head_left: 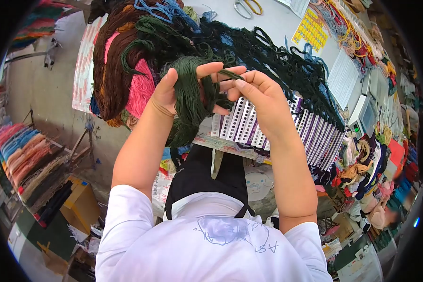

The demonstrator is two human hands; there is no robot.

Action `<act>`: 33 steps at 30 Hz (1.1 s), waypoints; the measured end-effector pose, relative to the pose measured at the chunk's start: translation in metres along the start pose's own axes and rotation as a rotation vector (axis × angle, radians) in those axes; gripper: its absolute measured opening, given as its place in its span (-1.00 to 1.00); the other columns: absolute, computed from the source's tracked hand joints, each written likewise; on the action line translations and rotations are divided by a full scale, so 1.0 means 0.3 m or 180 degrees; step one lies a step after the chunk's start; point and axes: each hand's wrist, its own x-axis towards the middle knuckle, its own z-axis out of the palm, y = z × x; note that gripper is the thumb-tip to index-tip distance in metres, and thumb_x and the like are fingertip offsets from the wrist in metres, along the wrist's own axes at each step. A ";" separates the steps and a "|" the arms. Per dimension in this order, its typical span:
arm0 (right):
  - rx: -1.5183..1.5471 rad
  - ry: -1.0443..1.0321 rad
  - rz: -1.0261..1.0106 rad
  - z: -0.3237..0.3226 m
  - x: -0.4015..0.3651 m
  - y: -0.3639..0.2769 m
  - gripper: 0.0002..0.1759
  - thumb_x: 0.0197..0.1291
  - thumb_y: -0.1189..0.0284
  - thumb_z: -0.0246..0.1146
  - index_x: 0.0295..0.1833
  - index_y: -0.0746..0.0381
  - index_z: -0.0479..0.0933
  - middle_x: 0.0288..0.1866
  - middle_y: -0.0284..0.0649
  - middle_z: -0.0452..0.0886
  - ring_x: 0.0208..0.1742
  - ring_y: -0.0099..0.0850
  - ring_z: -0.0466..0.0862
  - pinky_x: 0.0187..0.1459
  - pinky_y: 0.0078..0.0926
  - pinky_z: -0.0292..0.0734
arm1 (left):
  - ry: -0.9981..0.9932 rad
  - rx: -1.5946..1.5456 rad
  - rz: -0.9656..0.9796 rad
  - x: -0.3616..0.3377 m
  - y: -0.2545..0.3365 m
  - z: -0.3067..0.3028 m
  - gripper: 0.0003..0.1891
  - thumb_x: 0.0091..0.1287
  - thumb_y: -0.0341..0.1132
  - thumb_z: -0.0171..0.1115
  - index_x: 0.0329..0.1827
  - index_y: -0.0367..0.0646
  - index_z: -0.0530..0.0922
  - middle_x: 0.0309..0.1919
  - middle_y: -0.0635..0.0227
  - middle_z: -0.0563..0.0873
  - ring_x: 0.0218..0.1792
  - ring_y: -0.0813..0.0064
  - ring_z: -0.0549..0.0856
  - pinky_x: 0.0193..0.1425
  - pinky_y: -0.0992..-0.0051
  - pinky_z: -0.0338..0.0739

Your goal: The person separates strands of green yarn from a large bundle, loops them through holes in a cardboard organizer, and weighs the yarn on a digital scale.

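Note:
A dark green yarn skein (189,89) hangs over my left hand (164,96), which is palm up with its fingers through the loops. My right hand (269,101) is closed, its thumb and fingertips pinching a few green strands (231,74) drawn out from the skein toward the right. The skein's lower end dangles at the table's front edge. Below my right hand lie rows of white and purple cards with punched holes (239,120). Dark green and black yarn bundles (268,56) stretch across the table just beyond both hands.
Brown yarn hanks (115,66) and a pink hank (142,91) lie left on the table. Scissors (243,8), a yellow chart (310,30) and a white sheet (343,77) are farther back. A small scale-like device (364,113) stands right. Coloured skeins (26,152) hang on a left rack.

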 end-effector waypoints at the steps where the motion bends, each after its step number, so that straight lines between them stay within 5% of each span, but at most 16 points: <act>1: 0.0165 -0.0143 0.0152 -0.029 0.002 -0.007 -0.83 0.21 0.45 0.21 -0.16 0.34 0.51 -0.42 -0.36 0.56 -0.34 -0.56 0.58 -0.21 -0.65 0.44 | -0.0008 -0.0001 -0.0002 -0.004 0.001 -0.008 -0.24 0.29 0.25 -0.04 0.43 -0.06 0.19 0.43 -0.22 -0.11 0.38 -0.04 0.19 0.17 0.07 0.49; 3: 0.0744 -0.0170 0.0359 -0.124 -0.023 -0.036 -0.85 0.24 0.45 0.16 -0.17 0.32 0.52 -0.42 -0.35 0.56 -0.33 -0.53 0.57 -0.13 -0.57 0.45 | -0.0165 -0.0344 -0.0451 -0.027 0.035 -0.034 -0.27 0.31 0.22 -0.03 0.42 -0.07 0.20 0.38 -0.30 0.00 0.33 -0.10 0.28 0.13 0.08 0.52; 4: 0.1343 -0.0181 0.0243 -0.210 -0.050 -0.057 -0.85 0.26 0.46 0.14 -0.16 0.31 0.53 -0.45 -0.36 0.53 -0.37 -0.54 0.55 -0.14 -0.57 0.45 | -0.0045 -0.0157 -0.0451 -0.092 0.060 -0.077 -0.30 0.32 0.16 0.00 0.41 -0.06 0.21 0.32 -0.37 0.14 0.13 -0.14 0.50 -0.01 0.17 0.61; 5: 0.1936 -0.0174 0.0105 -0.311 -0.087 -0.084 -0.85 0.27 0.47 0.12 -0.15 0.31 0.53 -0.47 -0.37 0.50 -0.40 -0.55 0.52 -0.14 -0.56 0.45 | -0.0180 0.0100 -0.0007 -0.119 0.080 -0.105 -0.37 0.31 0.08 0.07 0.36 -0.06 0.28 0.10 -0.23 0.45 -0.25 0.10 0.67 -0.27 0.36 0.62; 6: 0.1937 0.0356 -0.0032 -0.421 -0.161 -0.123 -0.86 0.29 0.48 0.10 -0.17 0.32 0.51 -0.54 -0.43 0.40 -0.48 -0.60 0.44 -0.21 -0.59 0.42 | 0.0215 -0.0259 0.0232 -0.154 0.114 -0.094 -0.45 0.28 -0.03 0.16 0.28 -0.06 0.36 -0.21 0.19 0.52 -0.52 0.47 0.55 -0.40 0.48 0.50; 7: 0.2056 0.0703 -0.0185 -0.553 -0.261 -0.160 -0.88 0.31 0.49 0.06 -0.20 0.32 0.45 -0.58 -0.46 0.28 -0.55 -0.64 0.32 -0.33 -0.62 0.32 | 0.0576 -0.0335 0.0550 -0.165 0.167 -0.053 -0.55 0.28 -0.17 0.19 0.22 -0.07 0.42 -0.41 0.44 0.37 -0.57 0.66 0.42 -0.33 0.50 0.43; 9: 0.2020 0.1238 -0.0692 -0.866 -0.564 -0.210 -0.91 0.35 0.51 0.00 -0.23 0.28 0.38 -0.60 -0.48 0.17 -0.62 -0.68 0.15 -0.53 -0.68 0.09 | 0.0879 -0.0430 0.1217 -0.196 0.261 -0.011 -0.64 0.34 -0.42 0.10 0.21 -0.15 0.41 -0.43 0.54 0.38 -0.54 0.76 0.42 -0.19 0.56 0.37; 11: 0.1767 0.2437 -0.1122 -1.021 -0.906 -0.315 -0.83 0.40 0.46 -0.07 -0.27 0.26 0.35 -0.66 -0.50 0.11 -0.68 -0.69 0.09 -0.61 -0.70 0.01 | 0.1091 -0.0656 0.1584 -0.263 0.331 -0.014 -0.59 0.29 -0.49 0.10 0.23 -0.20 0.44 -0.45 0.55 0.39 -0.60 0.76 0.39 -0.16 0.60 0.39; 12: 0.1672 0.1757 -0.1496 -1.171 -1.109 -0.312 -0.85 0.40 0.46 -0.06 -0.22 0.26 0.37 -0.66 -0.50 0.10 -0.69 -0.70 0.09 -0.63 -0.71 -0.01 | 0.1121 -0.0711 0.1749 -0.267 0.346 -0.008 -0.61 0.25 -0.51 0.13 0.18 -0.24 0.48 -0.47 0.55 0.41 -0.61 0.76 0.40 -0.17 0.60 0.40; 14: 0.1287 0.2613 -0.1743 -1.203 -1.354 -0.347 -0.85 0.37 0.46 0.00 -0.16 0.32 0.42 -0.65 -0.50 0.10 -0.67 -0.70 0.12 -0.63 -0.71 0.01 | 0.1276 -0.0559 0.2000 -0.250 0.327 0.006 -0.68 0.23 -0.52 0.15 0.07 -0.24 0.54 -0.50 0.54 0.41 -0.63 0.74 0.40 -0.21 0.61 0.42; 17: 0.0369 0.4166 -0.1610 -0.968 -1.175 -0.309 -0.80 0.32 0.43 0.09 -0.09 0.36 0.45 -0.59 -0.52 0.18 -0.62 -0.71 0.16 -0.60 -0.73 0.03 | 0.1154 -0.0604 0.1771 -0.161 0.246 -0.030 -0.83 0.25 -0.49 0.15 -0.11 -0.15 0.57 -0.51 0.55 0.39 -0.61 0.74 0.40 -0.19 0.57 0.43; 19: -0.0540 0.4015 -0.1212 -0.917 -0.981 -0.173 -0.74 0.27 0.40 0.15 -0.02 0.33 0.50 -0.50 -0.47 0.33 -0.53 -0.71 0.32 -0.52 -0.76 0.18 | 0.1683 -0.0596 0.1596 -0.045 0.118 -0.066 -0.85 0.18 -0.55 0.14 -0.20 -0.15 0.52 -0.54 0.53 0.39 -0.65 0.74 0.36 -0.33 0.59 0.41; 21: -0.0734 0.3883 -0.0641 -0.790 -0.681 -0.023 -0.70 0.24 0.33 0.17 -0.01 0.28 0.56 -0.41 -0.40 0.50 -0.44 -0.68 0.44 -0.42 -0.70 0.33 | 0.3457 0.0750 0.0723 0.086 -0.042 -0.123 -0.83 0.12 -0.55 0.20 -0.21 -0.22 0.50 -0.50 0.48 0.48 -0.67 0.70 0.35 -0.41 0.63 0.37; 24: -0.1053 0.2861 -0.0019 -0.697 -0.322 0.246 -0.73 0.26 0.35 0.12 -0.06 0.26 0.59 -0.35 -0.31 0.63 -0.46 -0.66 0.49 -0.43 -0.68 0.40 | 0.3754 0.1841 -0.0925 0.143 -0.321 -0.277 -0.79 0.24 -0.36 0.18 -0.10 -0.23 0.59 -0.27 0.32 0.68 -0.57 0.62 0.52 -0.40 0.58 0.47; 29: -0.1594 0.2118 -0.0415 -0.527 0.081 0.563 -0.78 0.13 0.35 0.26 -0.22 0.29 0.65 -0.42 -0.30 0.66 -0.43 -0.56 0.61 -0.37 -0.60 0.47 | 0.3860 0.2729 -0.1313 0.138 -0.548 -0.419 -0.84 0.16 -0.43 0.16 -0.25 -0.31 0.60 -0.38 0.25 0.67 -0.63 0.49 0.59 -0.53 0.49 0.50; 33: -0.2343 0.2183 -0.0442 -0.469 0.159 0.587 -0.84 -0.01 0.40 0.32 -0.32 0.25 0.67 -0.41 -0.20 0.67 -0.43 -0.42 0.65 -0.31 -0.52 0.51 | 0.3825 0.3286 -0.1763 0.153 -0.566 -0.451 -0.85 0.12 -0.43 0.14 -0.34 -0.37 0.56 -0.54 0.29 0.63 -0.64 0.50 0.62 -0.57 0.51 0.48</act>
